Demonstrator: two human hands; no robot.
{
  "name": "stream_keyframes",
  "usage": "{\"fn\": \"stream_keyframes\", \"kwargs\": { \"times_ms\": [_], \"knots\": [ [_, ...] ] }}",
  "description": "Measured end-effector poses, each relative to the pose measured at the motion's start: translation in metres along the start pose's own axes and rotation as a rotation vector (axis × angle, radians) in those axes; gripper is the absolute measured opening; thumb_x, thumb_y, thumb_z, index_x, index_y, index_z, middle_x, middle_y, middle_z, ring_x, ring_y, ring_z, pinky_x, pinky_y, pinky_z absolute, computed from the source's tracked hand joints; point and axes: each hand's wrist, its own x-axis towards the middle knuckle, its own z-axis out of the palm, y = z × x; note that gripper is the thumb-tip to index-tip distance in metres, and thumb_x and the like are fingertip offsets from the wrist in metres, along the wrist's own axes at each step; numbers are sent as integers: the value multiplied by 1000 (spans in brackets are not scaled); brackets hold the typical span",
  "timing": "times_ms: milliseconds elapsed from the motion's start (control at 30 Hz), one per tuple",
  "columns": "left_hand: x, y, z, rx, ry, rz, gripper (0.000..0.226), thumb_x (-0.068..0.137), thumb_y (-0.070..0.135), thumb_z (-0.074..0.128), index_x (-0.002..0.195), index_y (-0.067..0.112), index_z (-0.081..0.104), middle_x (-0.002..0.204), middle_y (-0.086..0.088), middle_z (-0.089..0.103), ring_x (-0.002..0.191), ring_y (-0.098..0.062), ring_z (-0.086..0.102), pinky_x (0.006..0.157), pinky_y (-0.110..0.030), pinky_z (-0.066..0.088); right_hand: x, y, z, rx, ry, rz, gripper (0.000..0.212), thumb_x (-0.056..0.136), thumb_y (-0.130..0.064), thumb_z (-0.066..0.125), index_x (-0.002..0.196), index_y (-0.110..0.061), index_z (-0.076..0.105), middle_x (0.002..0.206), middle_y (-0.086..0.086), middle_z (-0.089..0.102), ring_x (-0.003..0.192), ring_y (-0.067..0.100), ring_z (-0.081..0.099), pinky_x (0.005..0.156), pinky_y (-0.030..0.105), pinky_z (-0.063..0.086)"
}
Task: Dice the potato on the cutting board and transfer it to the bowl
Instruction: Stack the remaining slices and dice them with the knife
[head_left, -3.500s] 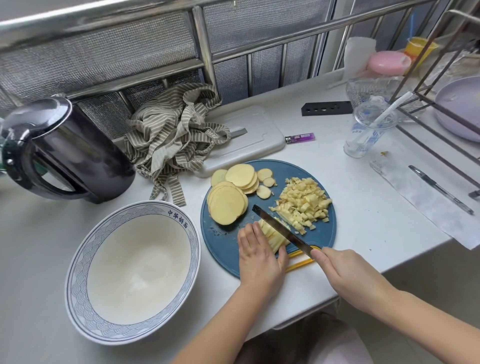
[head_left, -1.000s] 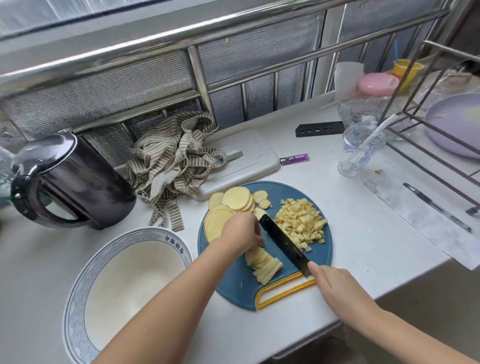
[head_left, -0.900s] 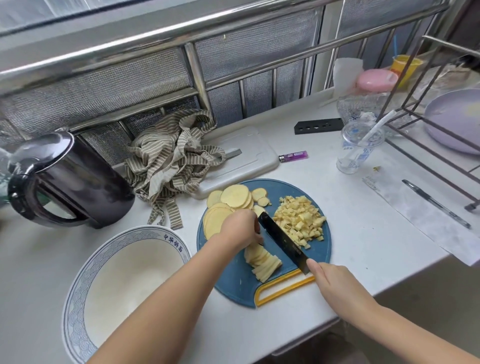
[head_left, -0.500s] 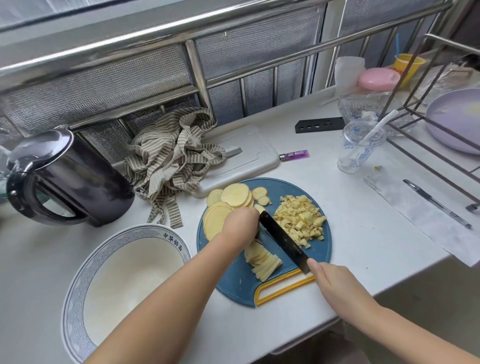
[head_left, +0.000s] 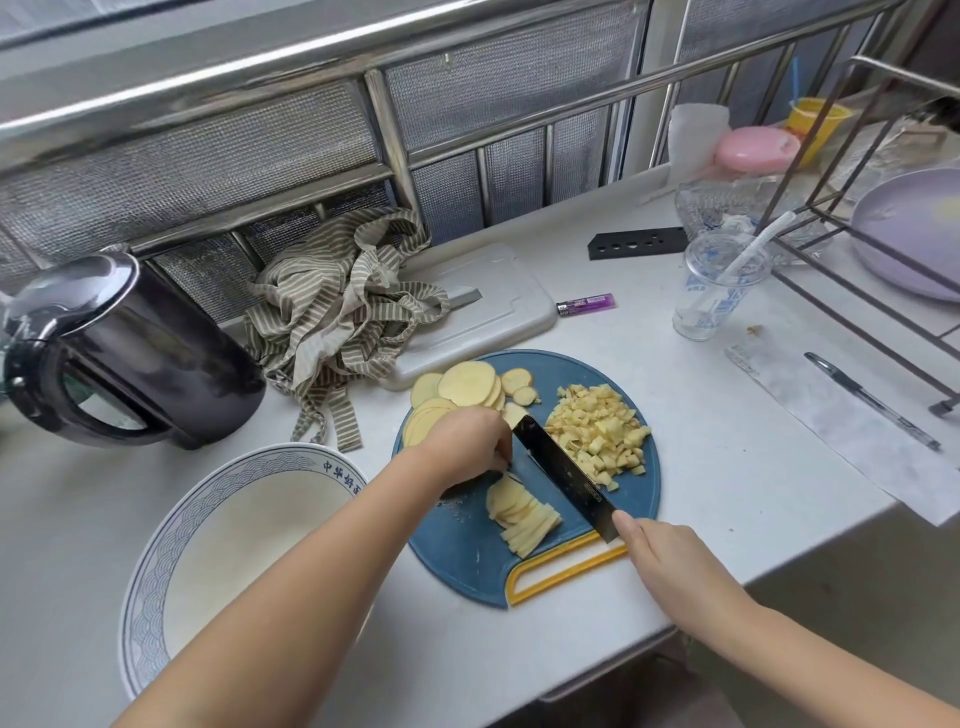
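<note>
A round blue cutting board (head_left: 470, 558) with a yellow handle lies on the counter. Round potato slices (head_left: 465, 383) are stacked at its far left. A heap of diced potato (head_left: 597, 436) sits at its right, and a fanned stack of potato strips (head_left: 522, 514) lies at its centre. My left hand (head_left: 467, 441) reaches over the slices, its fingers curled down onto the potato at the top of the strips. My right hand (head_left: 667, 564) grips the handle of a dark knife (head_left: 563, 475), whose blade lies between the strips and the dice. An empty white bowl (head_left: 156, 561) with a blue rim stands left of the board.
A black kettle (head_left: 119, 353) stands at the far left. A striped cloth (head_left: 343, 317) and a white board (head_left: 488, 301) lie behind the cutting board. A purple lighter (head_left: 586, 304), plastic cup (head_left: 714, 286), pen (head_left: 872, 400) and metal rack (head_left: 857, 280) occupy the right. The counter's edge runs just below the board.
Since 3.5 s ago my left hand left the strips and reached up to the slices. Over the last second both hands and the knife have stayed almost still.
</note>
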Motion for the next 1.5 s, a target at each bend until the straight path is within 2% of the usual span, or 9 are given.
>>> {"fn": "stream_keyframes", "kwargs": {
  "times_ms": [233,333,500,667,833,1033,1200,1333,1500],
  "knots": [
    [3,4,4,-47,27,12,23,89,31,66,103,14,72,102,-2,70,90,-21,63,72,-30,51,0,1,0,-2,-2,-10,51,102,-45,21,65,-17,42,65,-2,50,63,11,48,64,29,38],
    [5,5,4,-70,2,-2,28,85,38,70,100,14,71,96,-1,69,84,-19,62,67,-28,49,1,2,1,-3,3,-15,51,102,-45,20,65,-17,41,66,-1,51,64,13,49,66,32,40],
    [8,7,4,-103,5,-36,23,79,35,76,91,16,70,90,0,68,75,-16,55,60,-25,41,2,4,1,5,4,-17,51,102,-45,21,64,-16,39,65,0,49,63,13,47,62,30,36],
    [9,6,4,-127,34,-58,20,82,33,73,91,16,68,92,-1,68,83,-20,61,61,-25,41,3,4,1,20,6,-16,51,101,-46,21,64,-17,41,65,0,51,63,13,49,63,30,38],
    [5,0,2,-124,-5,-14,20,79,34,77,88,18,70,92,2,69,78,-16,59,63,-27,45,2,5,0,33,11,-22,51,101,-45,22,64,-16,42,66,1,52,64,14,50,64,32,39],
    [6,8,0,-15,24,84,23,80,36,75,96,20,70,101,4,67,92,-18,60,77,-36,52,3,6,0,17,3,-22,52,101,-45,21,64,-16,41,66,1,51,64,14,49,64,32,39],
    [8,9,1,100,11,127,26,82,38,72,101,21,68,104,3,64,94,-19,59,75,-34,51,4,5,-1,15,2,-21,51,102,-44,21,65,-16,43,67,1,52,64,13,49,63,30,37],
    [6,10,5,145,101,165,16,89,29,63,101,20,69,104,2,62,95,-19,59,70,-30,48,5,6,0,9,5,-21,51,102,-44,21,64,-16,41,65,0,51,63,12,48,59,26,35],
    [4,5,13,32,185,50,25,90,37,63,105,18,71,103,-1,61,89,-17,56,65,-24,38,4,6,0,6,11,-17,51,103,-43,21,66,-16,44,67,-1,53,64,11,49,58,22,35]
  ]
}}
